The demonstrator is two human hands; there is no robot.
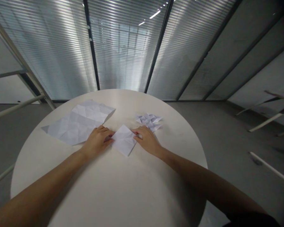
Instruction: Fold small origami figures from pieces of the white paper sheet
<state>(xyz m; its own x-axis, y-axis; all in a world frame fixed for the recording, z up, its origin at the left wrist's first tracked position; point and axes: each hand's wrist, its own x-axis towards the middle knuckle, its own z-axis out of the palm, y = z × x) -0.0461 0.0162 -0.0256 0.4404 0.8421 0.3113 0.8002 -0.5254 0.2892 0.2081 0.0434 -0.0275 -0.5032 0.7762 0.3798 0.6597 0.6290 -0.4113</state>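
Left hand point(98, 140): partly curled, thumb and index drawn in with a small gap between, in hold of the left corner of the folded paper square point(124, 141). Right hand point(145, 137): likewise half curled, thumb and index at the opposite corner. Strength of grip: cannot tell.

Folded paper square: lying nearly flat on the round table point(109, 192), turned as a diamond, one point toward the far edge, one toward the near side. Held at both side corners, probably to steady the layers and prevent sliding on the smooth top. Placed about midway between left and right table edges; judged convenient for equal reach from both sides.

Large creased sheet point(80, 121): spread toward the far left edge of the table, folds crossing all over, right end raised off the surface, perhaps from stiffness along the creases. In view, overlapped by the left hand; contact not certain. Pointed folded paper piece point(149, 120): just beyond the right hand, toward the far right edge; touching or apart, cannot tell. Both lying off the middle, presumably for working room around the square.

Past the far edge: glass partition with blinds point(123, 47). Around the table: grey floor point(217, 132).
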